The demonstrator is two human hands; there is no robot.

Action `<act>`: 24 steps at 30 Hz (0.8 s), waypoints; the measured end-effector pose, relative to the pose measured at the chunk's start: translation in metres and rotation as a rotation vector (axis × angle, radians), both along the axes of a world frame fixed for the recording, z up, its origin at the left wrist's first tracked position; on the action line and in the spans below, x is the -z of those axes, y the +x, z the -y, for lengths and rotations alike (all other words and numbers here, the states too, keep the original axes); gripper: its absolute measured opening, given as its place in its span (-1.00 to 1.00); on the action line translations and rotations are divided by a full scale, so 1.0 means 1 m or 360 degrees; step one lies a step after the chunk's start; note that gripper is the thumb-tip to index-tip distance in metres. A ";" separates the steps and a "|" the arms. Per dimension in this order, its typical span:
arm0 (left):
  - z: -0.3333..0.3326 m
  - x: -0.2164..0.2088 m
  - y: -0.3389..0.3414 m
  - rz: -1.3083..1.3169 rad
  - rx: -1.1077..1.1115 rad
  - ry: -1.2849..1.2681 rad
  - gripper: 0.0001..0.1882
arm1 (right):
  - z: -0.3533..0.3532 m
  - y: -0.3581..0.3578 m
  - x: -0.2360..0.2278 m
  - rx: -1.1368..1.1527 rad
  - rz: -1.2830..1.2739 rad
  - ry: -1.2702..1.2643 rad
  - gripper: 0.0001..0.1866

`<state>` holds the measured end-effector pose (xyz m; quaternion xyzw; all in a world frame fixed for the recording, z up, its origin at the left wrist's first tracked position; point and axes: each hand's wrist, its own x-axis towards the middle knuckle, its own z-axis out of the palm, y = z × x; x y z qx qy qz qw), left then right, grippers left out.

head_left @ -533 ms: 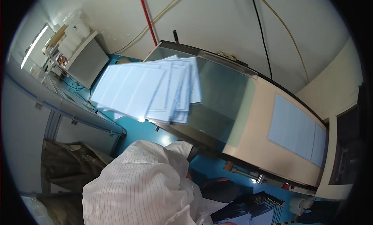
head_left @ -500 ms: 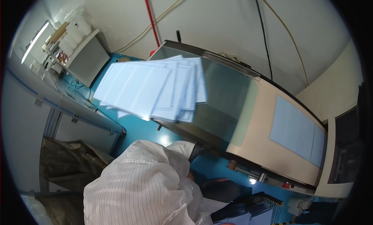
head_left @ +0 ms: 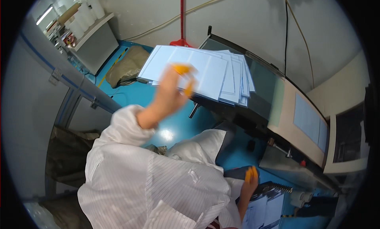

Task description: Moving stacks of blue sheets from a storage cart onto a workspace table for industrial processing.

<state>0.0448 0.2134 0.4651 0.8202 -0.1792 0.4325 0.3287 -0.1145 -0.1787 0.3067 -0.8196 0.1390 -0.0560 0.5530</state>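
Note:
My left hand (head_left: 167, 95), blurred by motion, is raised in front of the fanned pile of pale blue-white sheets (head_left: 211, 76). Yellow finger cots cover some of its fingertips, and its thumb and fingers are apart with nothing visible between them. The pile lies on the near-left end of a conveyor table (head_left: 263, 84), several sheets overlapping toward the right. Low on the right, my right hand (head_left: 248, 185), also with yellow finger cots, has its fingers stretched out beside a black slotted rack (head_left: 273, 186). Flat bluish sheets (head_left: 263, 211) show in or by that rack.
Two blue panels (head_left: 306, 116) lie on the conveyor's beige far section, before a machine opening (head_left: 348, 134). A metal rod (head_left: 194, 110) juts from the table's near edge. A brown sack (head_left: 130, 66) lies on the blue floor, near a counter (head_left: 97, 49) with white rolls.
My left hand has come into view in front of the sheet pile, and my right hand appears by the rack. The view has shifted, so the table and pile sit further right.

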 end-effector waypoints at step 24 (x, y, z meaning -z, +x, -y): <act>-0.114 -0.004 0.039 -0.1398 0.0590 -0.1573 -0.47 | -0.195 0.180 -0.098 -0.0772 -0.0648 0.2108 -0.50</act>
